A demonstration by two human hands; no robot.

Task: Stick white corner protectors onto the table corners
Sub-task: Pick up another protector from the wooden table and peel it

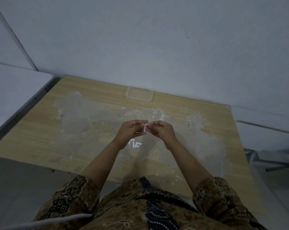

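A small white corner protector (pixel 145 128) is pinched between the fingertips of my left hand (pixel 131 131) and my right hand (pixel 162 131), held above the middle of the wooden table (pixel 41 130). Both hands meet at the piece, fingers curled around it. A few more white corner protectors (pixel 135 144) lie loose on the tabletop just below my hands. The table's far right corner (pixel 227 106) and far left corner (pixel 64 77) are in view against the wall.
The tabletop has large worn grey patches where the veneer is gone. A clear rectangular outline (pixel 140 95) sits at the table's far edge by the wall. White panels (pixel 264 123) lean at the right, with a metal frame (pixel 256 156) below them.
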